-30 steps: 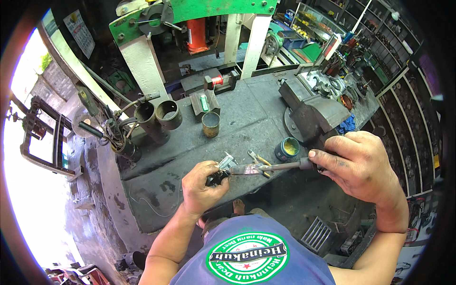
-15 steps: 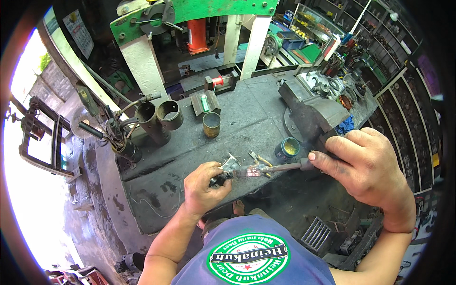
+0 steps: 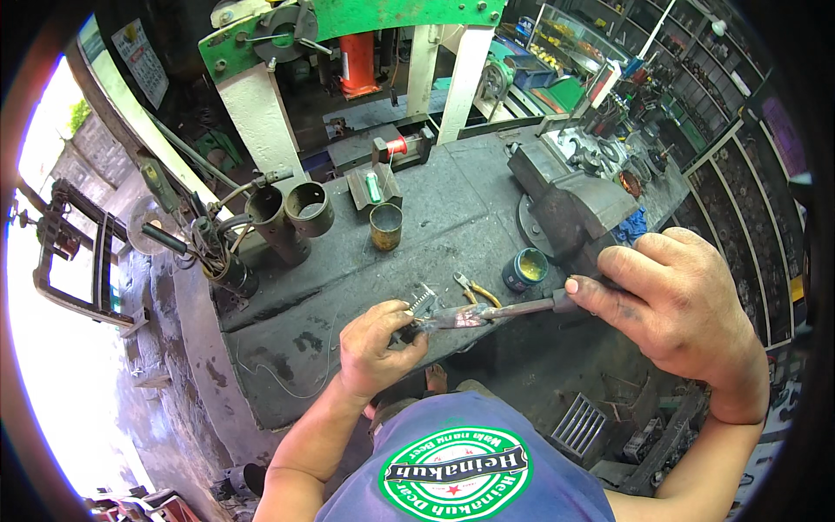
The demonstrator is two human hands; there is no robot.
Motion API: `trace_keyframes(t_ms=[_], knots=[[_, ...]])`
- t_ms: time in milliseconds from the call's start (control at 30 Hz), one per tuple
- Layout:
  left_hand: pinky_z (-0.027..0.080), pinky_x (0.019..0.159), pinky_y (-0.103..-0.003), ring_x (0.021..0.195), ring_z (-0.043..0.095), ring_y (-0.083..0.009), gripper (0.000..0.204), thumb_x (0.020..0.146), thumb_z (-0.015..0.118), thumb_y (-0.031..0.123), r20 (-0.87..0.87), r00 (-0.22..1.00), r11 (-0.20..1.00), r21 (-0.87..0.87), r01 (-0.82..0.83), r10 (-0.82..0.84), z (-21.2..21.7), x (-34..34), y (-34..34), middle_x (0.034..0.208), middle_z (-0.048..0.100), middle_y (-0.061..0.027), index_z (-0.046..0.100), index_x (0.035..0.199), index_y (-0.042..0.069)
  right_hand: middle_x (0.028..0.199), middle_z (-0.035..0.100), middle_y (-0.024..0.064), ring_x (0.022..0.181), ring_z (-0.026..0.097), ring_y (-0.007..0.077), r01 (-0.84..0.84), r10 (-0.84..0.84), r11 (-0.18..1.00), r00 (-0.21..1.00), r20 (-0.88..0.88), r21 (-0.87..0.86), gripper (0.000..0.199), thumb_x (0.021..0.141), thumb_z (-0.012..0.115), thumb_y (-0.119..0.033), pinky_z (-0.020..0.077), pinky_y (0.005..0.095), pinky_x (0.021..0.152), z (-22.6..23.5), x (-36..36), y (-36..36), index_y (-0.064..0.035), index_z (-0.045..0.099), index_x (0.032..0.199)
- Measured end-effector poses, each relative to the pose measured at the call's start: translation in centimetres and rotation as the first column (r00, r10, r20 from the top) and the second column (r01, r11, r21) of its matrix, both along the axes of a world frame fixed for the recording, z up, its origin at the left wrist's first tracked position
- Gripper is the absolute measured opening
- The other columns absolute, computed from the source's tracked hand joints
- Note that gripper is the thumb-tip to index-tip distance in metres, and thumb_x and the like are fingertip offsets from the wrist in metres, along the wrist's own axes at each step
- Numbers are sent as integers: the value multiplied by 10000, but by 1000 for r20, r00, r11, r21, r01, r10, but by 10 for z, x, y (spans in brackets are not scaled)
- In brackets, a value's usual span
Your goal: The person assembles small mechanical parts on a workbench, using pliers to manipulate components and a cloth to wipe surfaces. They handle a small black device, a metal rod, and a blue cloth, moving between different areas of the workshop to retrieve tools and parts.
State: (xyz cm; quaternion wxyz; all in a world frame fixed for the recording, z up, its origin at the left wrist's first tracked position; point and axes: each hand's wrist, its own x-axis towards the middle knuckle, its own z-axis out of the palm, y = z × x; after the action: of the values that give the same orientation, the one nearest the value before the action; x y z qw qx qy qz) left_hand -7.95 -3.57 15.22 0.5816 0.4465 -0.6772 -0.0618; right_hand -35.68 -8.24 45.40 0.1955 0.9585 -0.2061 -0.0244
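My left hand [image 3: 376, 350] is closed around a small dark part [image 3: 422, 304] with a comb-like row of metal pins sticking up. My fingers hide most of its body. In my right hand [image 3: 678, 304] is a large soldering iron [image 3: 522, 308], gripped by its dark handle with the shaft pointing left. The iron's broad, shiny head meets the part beside my left fingertips; exact contact is hard to make out. Just beyond the shaft lie cutting pliers [image 3: 475, 290] with yellow handles. A dark round tin [image 3: 527, 269] of yellowish paste stands near the iron.
A bench vise [image 3: 578, 204] is fixed at the right of the grey metal bench [image 3: 444, 226]. A rusty cup [image 3: 386, 228] stands mid-bench, before a block holding a green spool [image 3: 373, 186]. Tube holders [image 3: 283, 222] line the left. Thin wire [image 3: 278, 380] curls near the front edge.
The part in my left hand has tilted slightly, and the iron's head has shifted a little to the right. My right hand keeps nearly the same place.
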Motion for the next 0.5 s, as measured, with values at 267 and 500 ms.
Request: trace_keyframes(t_ms=[267, 500], knots=[[657, 786, -382, 904, 813, -335, 463, 673, 943, 23, -24, 1000, 1000, 4, -6, 7, -3, -2, 3, 1041, 798, -195, 702, 1068, 28, 934, 639, -2, 733, 586, 177, 29, -30, 999, 999, 37, 36, 260, 834, 809, -183, 442, 366, 607, -3, -4, 3, -151, 843, 1090], [642, 819, -374, 928, 800, -302, 498, 678, 941, -8, -96, 995, 1000, 20, 2, 0, -4, -1, 2, 1078, 791, -204, 668, 1093, 27, 909, 654, 7, 706, 587, 181, 3, 4, 999, 988, 152, -49, 250, 805, 860, -195, 423, 368, 587, 6, -13, 10, -125, 840, 1045]])
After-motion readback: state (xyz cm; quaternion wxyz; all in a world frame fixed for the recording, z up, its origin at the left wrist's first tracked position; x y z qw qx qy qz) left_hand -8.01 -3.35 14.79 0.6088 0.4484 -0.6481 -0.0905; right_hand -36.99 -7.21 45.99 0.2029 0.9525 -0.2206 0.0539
